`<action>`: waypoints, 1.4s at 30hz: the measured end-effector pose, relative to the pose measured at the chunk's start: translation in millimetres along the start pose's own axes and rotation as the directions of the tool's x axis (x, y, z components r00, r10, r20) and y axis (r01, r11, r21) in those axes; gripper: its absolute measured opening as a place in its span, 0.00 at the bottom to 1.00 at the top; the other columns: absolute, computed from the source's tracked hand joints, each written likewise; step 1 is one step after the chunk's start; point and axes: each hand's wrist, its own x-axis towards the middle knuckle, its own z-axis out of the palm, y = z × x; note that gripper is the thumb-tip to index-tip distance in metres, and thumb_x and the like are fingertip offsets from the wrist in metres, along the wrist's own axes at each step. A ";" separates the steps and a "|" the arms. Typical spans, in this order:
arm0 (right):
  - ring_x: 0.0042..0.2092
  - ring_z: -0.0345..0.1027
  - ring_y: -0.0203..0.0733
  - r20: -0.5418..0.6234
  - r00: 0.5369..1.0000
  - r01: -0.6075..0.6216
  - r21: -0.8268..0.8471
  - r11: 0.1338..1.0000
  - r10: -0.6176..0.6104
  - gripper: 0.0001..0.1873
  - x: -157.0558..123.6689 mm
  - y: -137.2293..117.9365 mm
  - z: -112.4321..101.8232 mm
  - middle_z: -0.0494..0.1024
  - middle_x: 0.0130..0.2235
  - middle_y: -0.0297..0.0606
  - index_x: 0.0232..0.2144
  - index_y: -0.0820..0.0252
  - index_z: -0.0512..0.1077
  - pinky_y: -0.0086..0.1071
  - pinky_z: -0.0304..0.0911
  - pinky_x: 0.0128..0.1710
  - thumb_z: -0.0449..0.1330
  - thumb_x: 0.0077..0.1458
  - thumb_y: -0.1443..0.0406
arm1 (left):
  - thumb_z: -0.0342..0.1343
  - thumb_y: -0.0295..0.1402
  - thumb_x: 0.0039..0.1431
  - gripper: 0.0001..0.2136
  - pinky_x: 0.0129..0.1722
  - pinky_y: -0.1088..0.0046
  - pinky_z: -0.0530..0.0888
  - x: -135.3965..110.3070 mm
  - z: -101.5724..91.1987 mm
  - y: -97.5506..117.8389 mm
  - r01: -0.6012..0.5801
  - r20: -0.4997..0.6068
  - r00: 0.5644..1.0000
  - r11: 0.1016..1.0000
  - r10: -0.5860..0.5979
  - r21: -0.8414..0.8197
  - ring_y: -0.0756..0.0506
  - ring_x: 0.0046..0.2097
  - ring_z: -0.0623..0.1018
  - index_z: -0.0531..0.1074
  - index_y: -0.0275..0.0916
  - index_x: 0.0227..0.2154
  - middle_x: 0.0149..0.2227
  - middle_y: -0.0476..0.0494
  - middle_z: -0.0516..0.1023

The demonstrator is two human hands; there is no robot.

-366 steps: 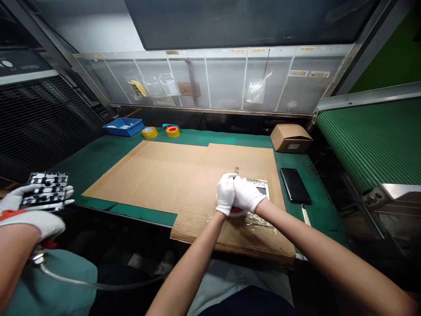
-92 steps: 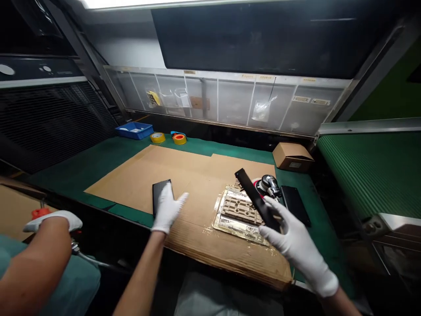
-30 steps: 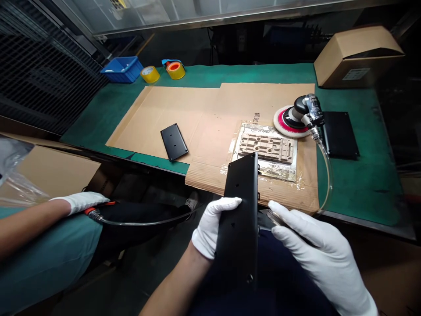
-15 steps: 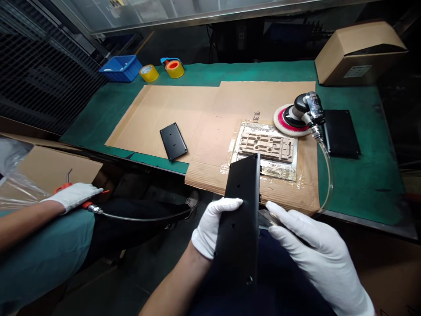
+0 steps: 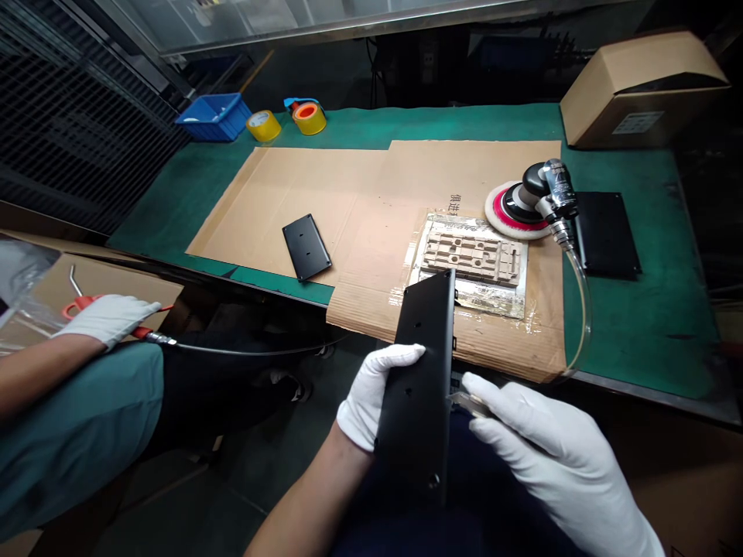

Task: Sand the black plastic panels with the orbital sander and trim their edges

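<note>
My left hand (image 5: 377, 398), in a white glove, is shut on a black perforated metal plate (image 5: 415, 394), which stands nearly upright in front of me. My right hand (image 5: 551, 449), also gloved, pinches a small metal blade (image 5: 469, 402) against the plate's lower right edge. Beyond them, a second black plate (image 5: 306, 247) lies on the cardboard sheet (image 5: 354, 193). A third black plate (image 5: 607, 234) rests on the green mat. An air polisher with a wool pad (image 5: 522, 203) sits beside a foil-lined tray holding a tan slotted block (image 5: 470, 259).
A co-worker's gloved hand (image 5: 107, 319) holds an orange-handled tool at the left, over a cardboard box. An air hose (image 5: 580, 309) curves from the polisher. Tape rolls (image 5: 264, 125) and a blue crate (image 5: 209, 117) stand at the back; a cardboard box (image 5: 641, 89) sits far right.
The black plate has gone from my right hand to my left and is raised close to me. My right hand now holds the blade at its edge. The co-worker's hand has shifted left.
</note>
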 end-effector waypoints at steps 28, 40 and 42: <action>0.55 0.68 0.54 -0.638 0.666 -0.317 -0.711 0.628 -0.386 0.23 138.4 126.9 -115.0 0.76 0.55 0.50 0.55 0.65 0.75 0.45 0.62 0.56 0.54 0.62 0.62 | 0.67 0.41 0.54 0.23 0.49 0.63 0.74 211.2 126.9 156.2 -0.109 0.213 0.976 -0.945 -0.043 0.308 0.35 0.49 0.79 0.78 0.46 0.54 0.50 0.41 0.81; 0.48 0.75 0.55 -0.477 0.749 -0.662 -0.546 0.513 0.460 0.42 275.4 132.4 -111.1 0.69 0.53 0.56 0.63 0.60 0.61 0.41 0.68 0.46 0.65 0.52 0.48 | 0.61 0.60 0.55 0.37 0.52 0.47 0.71 189.4 56.0 131.0 -0.249 0.573 0.773 -0.961 -0.270 -0.118 0.27 0.56 0.72 0.66 0.50 0.64 0.60 0.29 0.67; 0.50 0.74 0.56 -0.488 0.728 -0.686 -0.503 0.527 0.482 0.42 281.8 139.4 -112.1 0.71 0.52 0.55 0.64 0.60 0.60 0.40 0.68 0.48 0.65 0.52 0.50 | 0.59 0.61 0.55 0.36 0.54 0.43 0.69 189.5 55.5 129.1 -0.285 0.597 0.738 -0.947 -0.316 -0.150 0.24 0.58 0.70 0.67 0.53 0.63 0.61 0.30 0.66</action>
